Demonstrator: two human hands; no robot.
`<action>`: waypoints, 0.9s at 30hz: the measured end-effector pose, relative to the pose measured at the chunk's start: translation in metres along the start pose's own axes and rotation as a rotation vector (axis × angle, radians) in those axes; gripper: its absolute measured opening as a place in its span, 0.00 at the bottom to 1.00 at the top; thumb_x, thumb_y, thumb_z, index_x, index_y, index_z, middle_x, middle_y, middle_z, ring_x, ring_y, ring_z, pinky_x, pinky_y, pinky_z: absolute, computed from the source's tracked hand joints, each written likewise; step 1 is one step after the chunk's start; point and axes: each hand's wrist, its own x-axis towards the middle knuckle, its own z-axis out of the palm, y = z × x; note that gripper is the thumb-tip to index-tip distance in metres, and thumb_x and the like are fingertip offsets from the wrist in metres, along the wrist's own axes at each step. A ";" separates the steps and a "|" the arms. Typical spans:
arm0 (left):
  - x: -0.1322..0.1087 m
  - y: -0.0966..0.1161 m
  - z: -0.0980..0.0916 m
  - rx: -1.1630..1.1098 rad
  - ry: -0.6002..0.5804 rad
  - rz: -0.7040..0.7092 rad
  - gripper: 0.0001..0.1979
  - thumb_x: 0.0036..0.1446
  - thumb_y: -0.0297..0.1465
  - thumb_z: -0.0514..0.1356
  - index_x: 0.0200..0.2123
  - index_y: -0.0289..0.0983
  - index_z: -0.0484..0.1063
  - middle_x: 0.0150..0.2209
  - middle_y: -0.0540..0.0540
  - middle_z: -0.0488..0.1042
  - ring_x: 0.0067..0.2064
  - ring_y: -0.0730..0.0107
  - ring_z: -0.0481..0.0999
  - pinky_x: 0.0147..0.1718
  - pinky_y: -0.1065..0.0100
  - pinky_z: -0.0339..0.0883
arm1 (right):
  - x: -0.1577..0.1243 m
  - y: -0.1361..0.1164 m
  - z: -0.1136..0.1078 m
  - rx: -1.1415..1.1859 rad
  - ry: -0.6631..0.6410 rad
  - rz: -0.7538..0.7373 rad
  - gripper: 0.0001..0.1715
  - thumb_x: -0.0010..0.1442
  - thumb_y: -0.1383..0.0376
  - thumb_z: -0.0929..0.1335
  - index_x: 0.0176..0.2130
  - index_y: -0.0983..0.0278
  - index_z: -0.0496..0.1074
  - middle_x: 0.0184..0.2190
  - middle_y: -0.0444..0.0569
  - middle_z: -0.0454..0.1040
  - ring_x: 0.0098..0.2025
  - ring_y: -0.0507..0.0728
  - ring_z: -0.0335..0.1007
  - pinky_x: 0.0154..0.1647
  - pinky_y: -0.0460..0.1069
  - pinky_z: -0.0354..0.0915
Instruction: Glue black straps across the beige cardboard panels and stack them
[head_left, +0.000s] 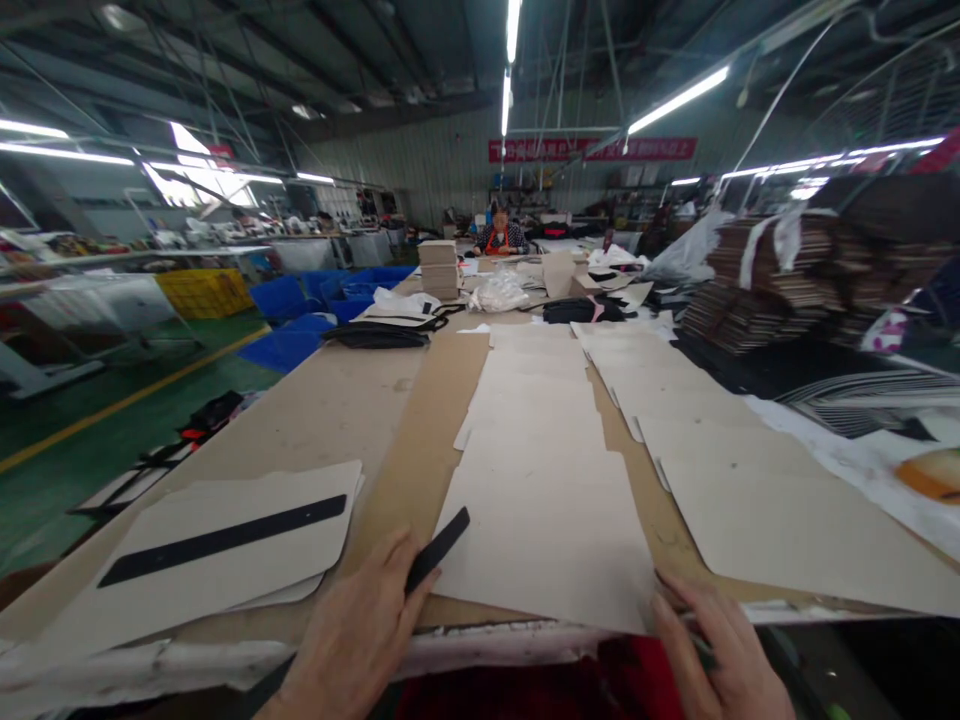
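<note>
Already, one board (225,582) by the counter's (330,400) near left corner has a black strip (225,539); the middle boards (540,510) look bare. At the near edge, the left hand (367,610) pinches another strip (442,543); the right hand (716,640) touches one, grip unclear.

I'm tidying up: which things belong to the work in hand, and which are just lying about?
Likely in use: black strip in left hand; pale sheets by right hand; strip-topped sheet.

Apparently lying about: yellow crate; blue bins; clear plastic.
</note>
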 end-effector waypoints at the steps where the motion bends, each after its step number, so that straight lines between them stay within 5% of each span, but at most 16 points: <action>1: 0.007 0.002 0.003 0.011 -0.007 -0.015 0.22 0.67 0.37 0.47 0.59 0.37 0.66 0.63 0.39 0.66 0.59 0.55 0.71 0.59 0.56 0.64 | 0.003 0.007 0.005 -0.105 0.012 -0.039 0.22 0.66 0.51 0.63 0.49 0.61 0.73 0.45 0.52 0.79 0.44 0.63 0.76 0.45 0.58 0.73; 7: 0.024 0.004 0.024 -0.086 0.000 0.035 0.24 0.66 0.37 0.46 0.61 0.34 0.63 0.65 0.38 0.64 0.62 0.57 0.69 0.60 0.55 0.63 | -0.007 0.021 0.024 -0.212 -0.029 -0.186 0.22 0.64 0.53 0.66 0.52 0.62 0.71 0.50 0.56 0.76 0.51 0.66 0.73 0.48 0.62 0.72; 15: 0.021 -0.012 0.043 -0.172 0.119 0.040 0.25 0.64 0.42 0.47 0.59 0.39 0.66 0.63 0.43 0.67 0.63 0.59 0.68 0.61 0.57 0.64 | -0.018 0.029 0.009 -0.010 -0.116 -0.065 0.23 0.64 0.62 0.67 0.57 0.60 0.68 0.56 0.54 0.73 0.57 0.61 0.71 0.54 0.54 0.72; 27: 0.021 -0.028 0.055 -0.158 0.166 0.083 0.24 0.64 0.44 0.49 0.57 0.40 0.69 0.62 0.47 0.69 0.60 0.62 0.71 0.58 0.64 0.68 | -0.027 0.027 0.023 0.056 -0.016 -0.092 0.30 0.60 0.65 0.69 0.61 0.59 0.64 0.58 0.53 0.71 0.56 0.61 0.72 0.52 0.51 0.73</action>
